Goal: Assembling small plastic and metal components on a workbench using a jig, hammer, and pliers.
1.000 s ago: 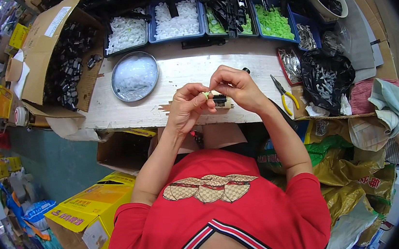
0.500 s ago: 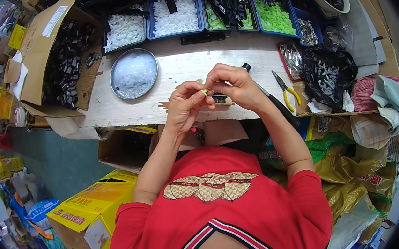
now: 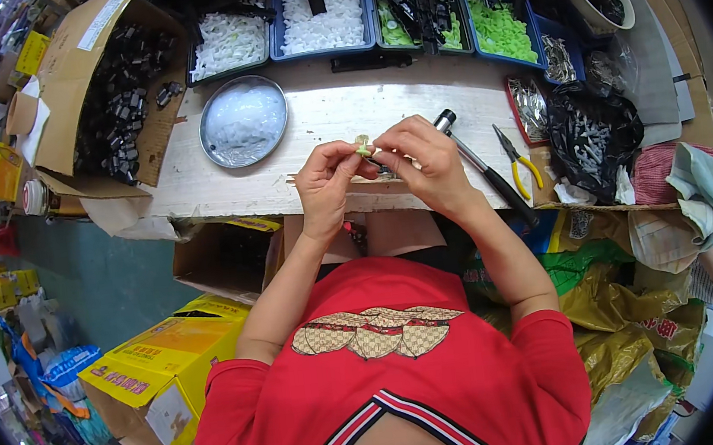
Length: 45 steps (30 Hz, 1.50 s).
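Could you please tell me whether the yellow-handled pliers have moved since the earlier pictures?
No; judged against the red tray, the yellow-handled pliers lie in the same place, pointing the same way.

Your small part [image 3: 363, 150] is pale green, your table [image 3: 318, 105] whitish, your pliers' handles [image 3: 536, 172] yellow; your shirt [image 3: 335, 385] is red, its motif [image 3: 377, 335] patterned in tan, its neck trim [image 3: 338, 440] striped navy, white and red.
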Each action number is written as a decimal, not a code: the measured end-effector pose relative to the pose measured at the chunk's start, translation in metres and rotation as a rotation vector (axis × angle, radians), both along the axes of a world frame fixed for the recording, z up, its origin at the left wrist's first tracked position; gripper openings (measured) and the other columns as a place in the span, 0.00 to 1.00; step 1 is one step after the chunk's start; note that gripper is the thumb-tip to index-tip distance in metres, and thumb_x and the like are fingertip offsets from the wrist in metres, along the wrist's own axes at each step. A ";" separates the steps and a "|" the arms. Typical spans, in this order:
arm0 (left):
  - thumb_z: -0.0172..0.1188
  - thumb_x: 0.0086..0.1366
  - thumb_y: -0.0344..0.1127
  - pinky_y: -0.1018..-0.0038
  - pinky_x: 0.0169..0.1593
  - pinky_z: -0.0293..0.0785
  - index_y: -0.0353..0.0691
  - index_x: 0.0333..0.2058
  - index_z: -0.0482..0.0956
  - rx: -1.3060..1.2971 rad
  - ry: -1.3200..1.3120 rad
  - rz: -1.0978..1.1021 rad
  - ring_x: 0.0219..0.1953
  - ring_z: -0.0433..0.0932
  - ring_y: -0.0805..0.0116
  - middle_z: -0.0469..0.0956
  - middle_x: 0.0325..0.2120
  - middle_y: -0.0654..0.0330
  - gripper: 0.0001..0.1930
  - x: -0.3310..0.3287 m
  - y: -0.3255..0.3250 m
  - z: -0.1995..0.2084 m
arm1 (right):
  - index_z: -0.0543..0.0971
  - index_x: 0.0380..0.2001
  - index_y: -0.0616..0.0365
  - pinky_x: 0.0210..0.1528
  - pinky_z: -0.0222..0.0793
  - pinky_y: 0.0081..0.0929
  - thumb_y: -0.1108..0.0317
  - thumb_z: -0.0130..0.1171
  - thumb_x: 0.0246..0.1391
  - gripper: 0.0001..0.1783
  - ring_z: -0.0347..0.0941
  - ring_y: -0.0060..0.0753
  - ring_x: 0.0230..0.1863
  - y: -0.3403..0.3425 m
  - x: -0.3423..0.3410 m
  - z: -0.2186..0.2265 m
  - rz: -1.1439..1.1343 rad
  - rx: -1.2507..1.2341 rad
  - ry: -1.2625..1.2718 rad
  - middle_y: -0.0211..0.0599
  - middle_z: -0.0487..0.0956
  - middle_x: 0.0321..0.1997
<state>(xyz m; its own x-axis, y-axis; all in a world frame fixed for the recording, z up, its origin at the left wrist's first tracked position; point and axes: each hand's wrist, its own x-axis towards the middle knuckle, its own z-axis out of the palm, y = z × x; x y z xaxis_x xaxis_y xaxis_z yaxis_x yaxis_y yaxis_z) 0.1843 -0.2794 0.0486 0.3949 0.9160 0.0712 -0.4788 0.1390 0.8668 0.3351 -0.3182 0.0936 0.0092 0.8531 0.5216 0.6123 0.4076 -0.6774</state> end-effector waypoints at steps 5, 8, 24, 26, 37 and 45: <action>0.53 0.59 0.24 0.81 0.34 0.73 0.34 0.35 0.73 0.190 0.169 0.032 0.29 0.76 0.74 0.77 0.30 0.58 0.05 -0.001 0.000 -0.001 | 0.75 0.26 0.60 0.30 0.61 0.28 0.76 0.60 0.39 0.07 0.69 0.35 0.28 0.000 -0.005 -0.004 -0.037 0.056 -0.150 0.35 0.74 0.26; 0.55 0.57 0.23 0.81 0.32 0.71 0.35 0.33 0.75 0.516 0.430 0.171 0.29 0.75 0.74 0.77 0.30 0.59 0.05 -0.010 0.010 0.004 | 0.75 0.26 0.58 0.29 0.59 0.28 0.75 0.60 0.39 0.06 0.68 0.34 0.28 -0.001 -0.003 -0.007 -0.035 0.045 -0.285 0.33 0.74 0.26; 0.60 0.45 0.31 0.70 0.46 0.54 0.43 0.24 0.76 0.834 0.817 -0.022 0.43 0.66 0.67 0.74 0.34 0.68 0.05 -0.022 0.031 -0.016 | 0.73 0.20 0.53 0.33 0.54 0.30 0.70 0.57 0.39 0.03 0.65 0.31 0.30 0.010 -0.002 -0.024 0.122 -0.145 -0.606 0.29 0.68 0.23; 0.61 0.45 0.31 0.70 0.47 0.54 0.43 0.25 0.76 0.814 0.825 -0.063 0.43 0.66 0.67 0.74 0.34 0.67 0.05 -0.021 0.033 -0.014 | 0.74 0.20 0.54 0.35 0.55 0.32 0.70 0.57 0.39 0.02 0.66 0.31 0.32 0.014 -0.003 -0.019 0.134 -0.206 -0.625 0.30 0.69 0.24; 0.60 0.45 0.30 0.70 0.44 0.53 0.43 0.30 0.79 0.762 0.843 -0.203 0.40 0.64 0.66 0.71 0.33 0.65 0.10 -0.017 0.040 -0.011 | 0.75 0.24 0.56 0.40 0.57 0.36 0.70 0.53 0.40 0.05 0.68 0.32 0.36 0.008 -0.005 -0.013 0.144 -0.265 -0.739 0.33 0.72 0.30; 0.60 0.44 0.28 0.71 0.45 0.53 0.41 0.29 0.79 0.754 0.836 -0.225 0.39 0.65 0.67 0.72 0.32 0.65 0.09 -0.020 0.042 -0.011 | 0.76 0.22 0.57 0.39 0.57 0.34 0.71 0.52 0.39 0.05 0.67 0.32 0.35 0.010 -0.009 -0.014 0.178 -0.222 -0.765 0.34 0.72 0.29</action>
